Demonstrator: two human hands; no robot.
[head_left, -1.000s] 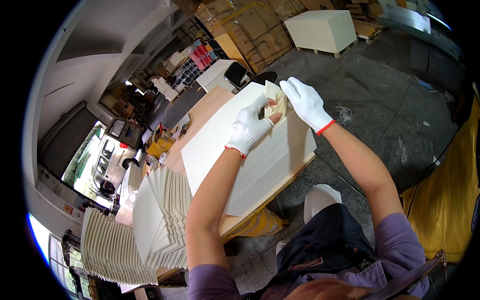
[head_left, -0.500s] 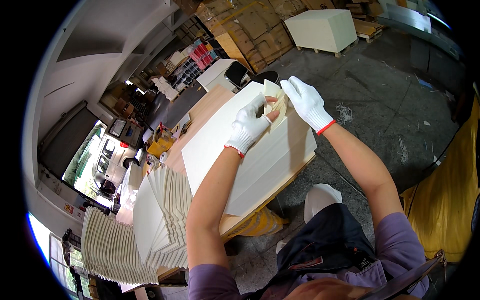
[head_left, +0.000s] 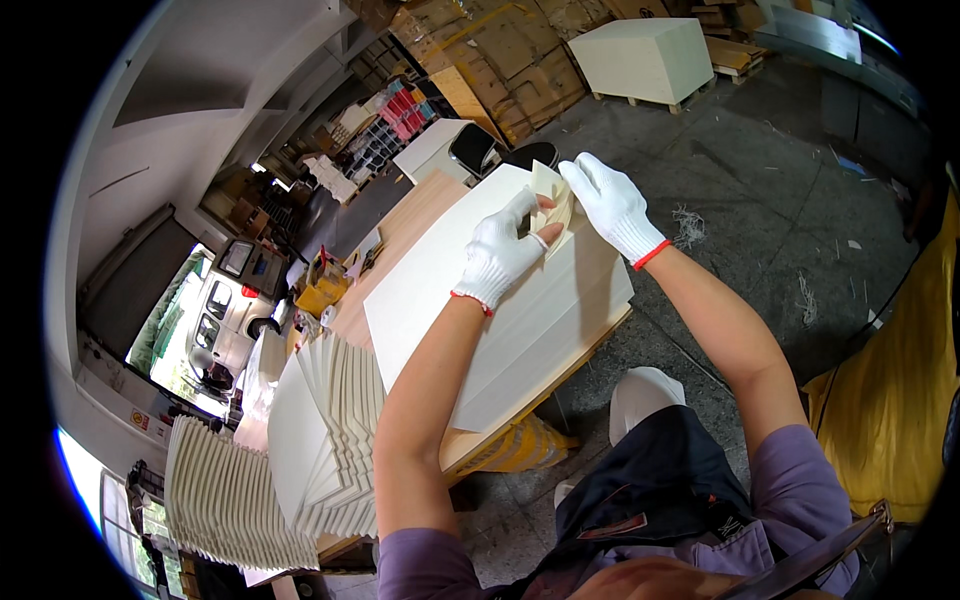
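Across a cluttered workshop's wooden bench [head_left: 400, 240], fanned sheet bundles [head_left: 330, 440] lie finished while the left hand [head_left: 497, 255] and right hand [head_left: 612, 205] pinch corner sheets [head_left: 553, 200] atop the remaining paper stack [head_left: 500, 300].

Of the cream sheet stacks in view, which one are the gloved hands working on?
The flat stack on the wooden table, at its far corner, under the left hand and right hand; the fanned stacks sit untouched nearer the person's left.
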